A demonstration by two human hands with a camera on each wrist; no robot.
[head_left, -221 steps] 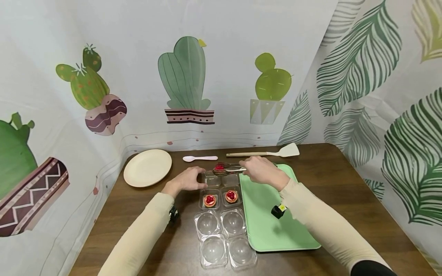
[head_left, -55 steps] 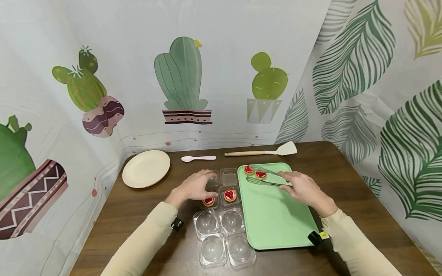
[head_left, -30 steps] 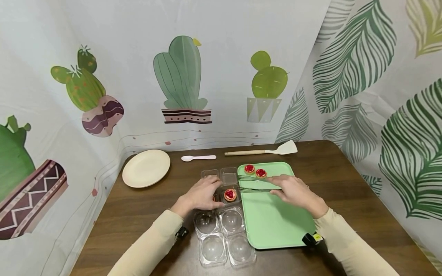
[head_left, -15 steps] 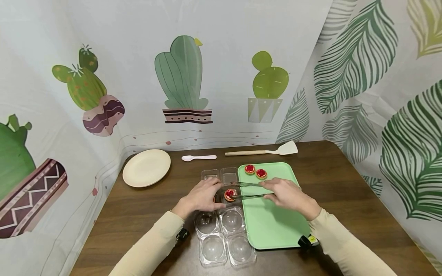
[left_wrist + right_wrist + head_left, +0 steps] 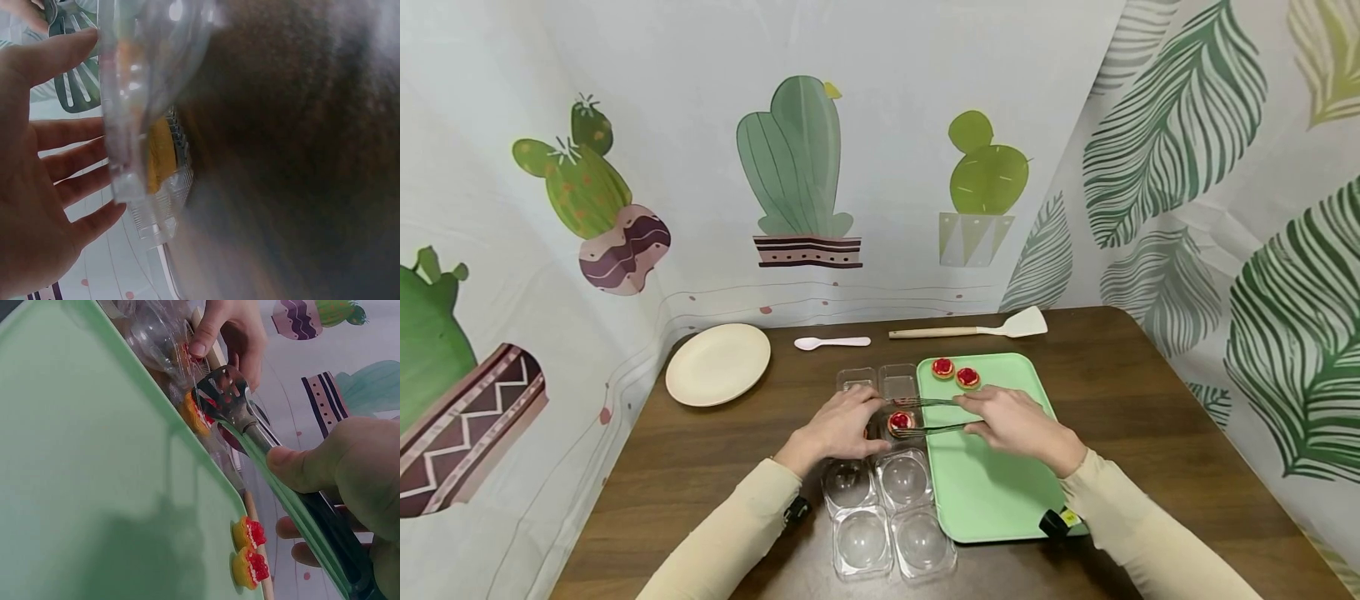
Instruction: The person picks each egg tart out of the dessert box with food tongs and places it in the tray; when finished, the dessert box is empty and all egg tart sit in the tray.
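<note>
My right hand (image 5: 1011,422) holds metal tongs (image 5: 943,428) over the edge of the green tray (image 5: 992,492). Their spread slotted ends reach over a clear container, one on either side of a red-topped tart (image 5: 900,423). My left hand (image 5: 838,425) is at the neighbouring container on the left, fingers extended. In the left wrist view its fingertips meet the edge of the clear plastic (image 5: 125,137). The tart in that container is mostly hidden behind this hand in the head view. Two more tarts (image 5: 967,378) sit at the tray's far left corner.
Two clear containers (image 5: 898,382) without tarts stand behind. Several clear domed lids (image 5: 904,477) lie toward me. At the back are a cream plate (image 5: 718,365), a pale pink spoon (image 5: 832,343) and a spatula (image 5: 968,332) with a wooden handle.
The tongs earlier carried a tart from a back container; two tarts now show on the tray. Since then the tongs have moved left and nearer, around the front right tart. My left hand came nearer too.
</note>
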